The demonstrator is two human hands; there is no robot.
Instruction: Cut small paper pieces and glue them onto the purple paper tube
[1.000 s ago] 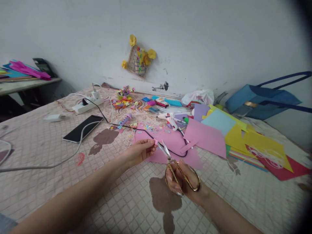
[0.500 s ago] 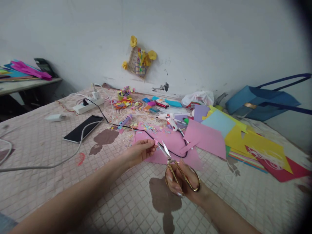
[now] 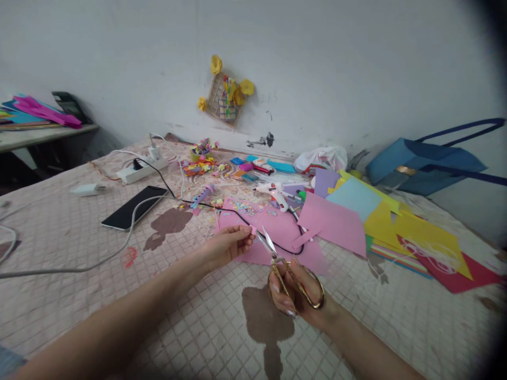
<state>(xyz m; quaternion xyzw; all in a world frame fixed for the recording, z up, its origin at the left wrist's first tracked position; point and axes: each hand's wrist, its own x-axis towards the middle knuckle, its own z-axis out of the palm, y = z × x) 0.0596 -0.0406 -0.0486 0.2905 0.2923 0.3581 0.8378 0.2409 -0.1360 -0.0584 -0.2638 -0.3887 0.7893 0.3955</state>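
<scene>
A small pink paper piece (image 3: 253, 230) is pinched between the thumb and fingers of my left hand (image 3: 232, 244). My right hand (image 3: 299, 290) grips gold-handled scissors (image 3: 274, 256), fingers through the loops. The blades are parted and point up and left, their tips close to the pink piece; whether they touch it I cannot tell. Below both hands lies a large pink sheet (image 3: 273, 224) strewn with tiny paper cuttings (image 3: 241, 207). A black cord crosses that sheet behind the blades.
A white glue gun (image 3: 277, 194) lies behind the pink sheet. Coloured sheets (image 3: 380, 216) and a blue bag (image 3: 420, 163) are at the right. To the left are a black phone (image 3: 134, 208), a power strip (image 3: 140, 170) and a grey cable (image 3: 119, 252). Craft bits lie along the wall.
The view has shifted very slightly. Both hands, the pink paper piece and the parted scissors keep nearly the same positions.
</scene>
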